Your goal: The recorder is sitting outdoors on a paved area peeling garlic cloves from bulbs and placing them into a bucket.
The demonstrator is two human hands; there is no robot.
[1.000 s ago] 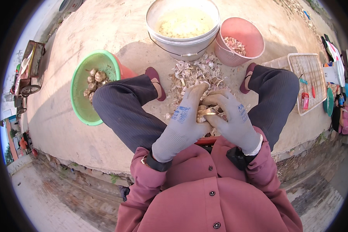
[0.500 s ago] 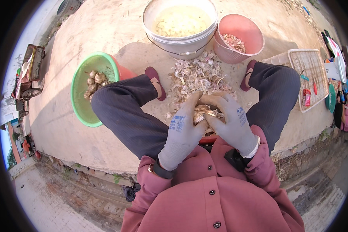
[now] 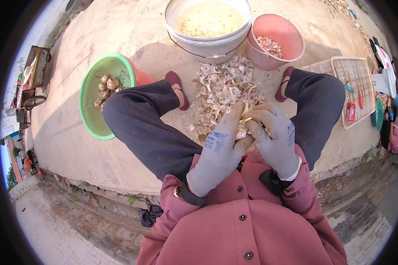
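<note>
Both of my hands are in grey gloves and meet in front of my lap. My left hand [image 3: 222, 148] curls round one side of a garlic bulb [image 3: 242, 130], thumb toward the middle. On the other side, my right hand [image 3: 276, 139] pinches at the bulb's dry papery skin. The gloved fingers hide most of the bulb. Just beyond the hands lies a heap of garlic skins [image 3: 223, 86] on the ground between my feet.
A green basket [image 3: 89, 112] at left holds whole garlic bulbs [image 3: 112, 82]. Ahead stand a white bucket [image 3: 203, 48] with pale cloves in liquid and a pink bucket [image 3: 292, 37] with unpeeled cloves. At right, a white plastic crate [image 3: 340, 66] bears small tools. My knees flank the heap.
Both hands have moved slightly right with the garlic bulb. My right fingers have curled in closer, and the bulb is now more covered. The view has shifted slightly.
</note>
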